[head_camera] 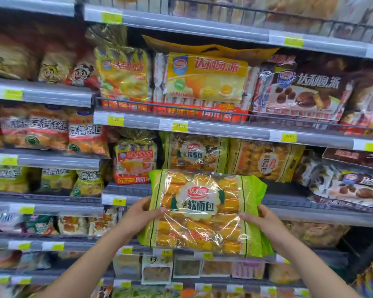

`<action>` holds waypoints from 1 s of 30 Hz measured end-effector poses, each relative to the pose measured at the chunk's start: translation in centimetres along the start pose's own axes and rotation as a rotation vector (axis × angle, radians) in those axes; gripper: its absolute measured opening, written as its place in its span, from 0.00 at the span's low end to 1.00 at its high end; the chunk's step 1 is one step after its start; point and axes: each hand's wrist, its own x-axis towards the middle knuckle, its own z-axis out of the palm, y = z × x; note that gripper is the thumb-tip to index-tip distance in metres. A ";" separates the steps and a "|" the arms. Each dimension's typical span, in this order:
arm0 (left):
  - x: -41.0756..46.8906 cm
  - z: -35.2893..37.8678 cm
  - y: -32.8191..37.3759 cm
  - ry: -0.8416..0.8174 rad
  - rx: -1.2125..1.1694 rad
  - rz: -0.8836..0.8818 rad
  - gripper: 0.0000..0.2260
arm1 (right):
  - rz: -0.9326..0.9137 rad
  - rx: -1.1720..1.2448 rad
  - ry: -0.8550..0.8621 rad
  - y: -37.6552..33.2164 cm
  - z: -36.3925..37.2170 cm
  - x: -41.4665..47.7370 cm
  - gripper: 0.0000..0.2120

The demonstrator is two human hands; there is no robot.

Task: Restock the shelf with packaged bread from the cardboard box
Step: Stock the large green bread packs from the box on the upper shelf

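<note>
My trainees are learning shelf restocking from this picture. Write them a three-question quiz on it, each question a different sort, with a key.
1. True or false: both hands hold the bread pack.
2. Which side of the pack does the left hand grip? A) left B) right C) top
3. Fill in: behind the held pack, matching packs stand on the ____.

Key
1. True: the right hand grips the other side.
2. A
3. shelf
</note>
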 end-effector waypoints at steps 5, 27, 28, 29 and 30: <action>2.5 -1.2 1.7 0.067 0.107 0.046 0.34 | -0.026 0.052 -0.025 -1.8 1.0 3.7 0.52; 22.7 1.9 4.8 0.370 0.310 -0.158 0.14 | -0.010 -0.051 0.175 -4.6 1.0 23.7 0.34; 23.3 2.0 4.3 0.358 0.310 -0.132 0.17 | -0.006 -0.058 0.173 -3.8 1.4 24.7 0.37; 24.0 2.1 3.7 0.345 0.293 -0.087 0.22 | -0.004 -0.086 0.166 -3.0 1.8 25.4 0.40; 24.2 2.3 3.3 0.341 0.270 -0.042 0.26 | 0.023 -0.125 0.160 -2.6 2.1 25.6 0.41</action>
